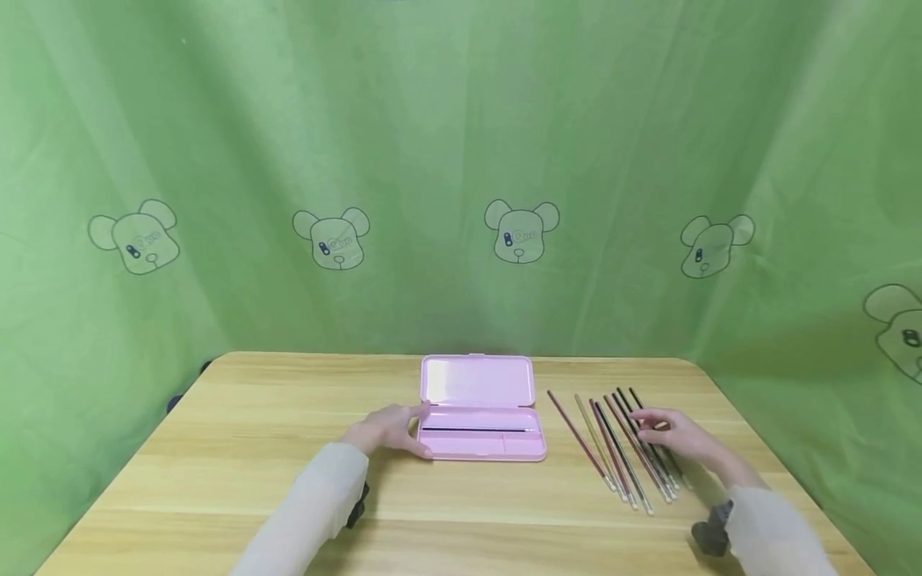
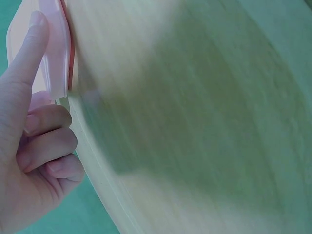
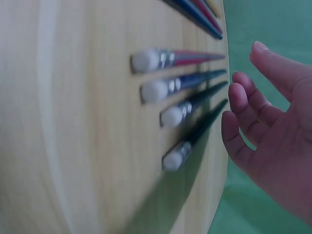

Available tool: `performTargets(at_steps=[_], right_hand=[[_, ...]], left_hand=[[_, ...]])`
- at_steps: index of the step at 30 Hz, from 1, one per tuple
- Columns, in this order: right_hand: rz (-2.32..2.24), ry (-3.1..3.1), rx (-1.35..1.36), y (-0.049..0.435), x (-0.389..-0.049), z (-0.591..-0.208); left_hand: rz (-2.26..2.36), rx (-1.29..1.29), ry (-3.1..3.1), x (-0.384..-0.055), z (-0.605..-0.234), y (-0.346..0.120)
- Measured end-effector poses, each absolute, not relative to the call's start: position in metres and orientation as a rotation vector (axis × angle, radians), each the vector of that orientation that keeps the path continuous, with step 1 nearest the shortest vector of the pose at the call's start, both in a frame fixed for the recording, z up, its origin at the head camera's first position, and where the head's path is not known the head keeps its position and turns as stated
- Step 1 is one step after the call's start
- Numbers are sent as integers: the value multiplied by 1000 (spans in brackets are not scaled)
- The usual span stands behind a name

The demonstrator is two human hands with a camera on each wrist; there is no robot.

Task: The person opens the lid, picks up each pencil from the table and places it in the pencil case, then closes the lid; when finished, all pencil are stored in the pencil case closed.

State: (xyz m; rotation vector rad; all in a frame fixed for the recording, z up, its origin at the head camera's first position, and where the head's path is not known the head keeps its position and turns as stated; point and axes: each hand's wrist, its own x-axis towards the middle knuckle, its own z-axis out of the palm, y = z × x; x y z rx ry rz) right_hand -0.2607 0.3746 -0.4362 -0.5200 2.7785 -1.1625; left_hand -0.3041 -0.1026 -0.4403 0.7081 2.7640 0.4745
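A pink pencil case (image 1: 461, 445) lies on the table with its lid (image 1: 477, 381) folded back. Inside it, one dark pencil (image 1: 475, 430) runs lengthwise. My left hand (image 1: 389, 426) grips the case's left end, thumb (image 2: 30, 51) extended along it and the other fingers bent. To the right, several pencils with white eraser ends spread out side by side, among them a yellow pencil (image 1: 592, 432) and a red pencil (image 1: 576, 433). Over the rightmost dark pencils hovers my right hand (image 1: 680, 436), fingers loosely bent; in the right wrist view nothing lies between thumb and fingers.
The wooden table (image 1: 288, 400) has rounded far corners. A green curtain (image 1: 432, 160) printed with bear faces hangs behind it and on both sides. Dark wrist devices show at both sleeves, the right one (image 1: 713, 530) close above the tabletop.
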Motion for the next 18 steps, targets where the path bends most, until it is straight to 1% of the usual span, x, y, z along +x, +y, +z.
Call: performTargets(at_steps=[6, 10, 18], right_hand=[[-1139, 2809, -460, 387, -257, -440], [-1134, 2828, -373, 395, -256, -444], [-1276, 2688, -271, 406, -257, -450]], left_hand=[[471, 707, 2768, -305, -441, -103], [468, 708, 2765, -306, -442, -104], [479, 700, 2771, -307, -442, -105]])
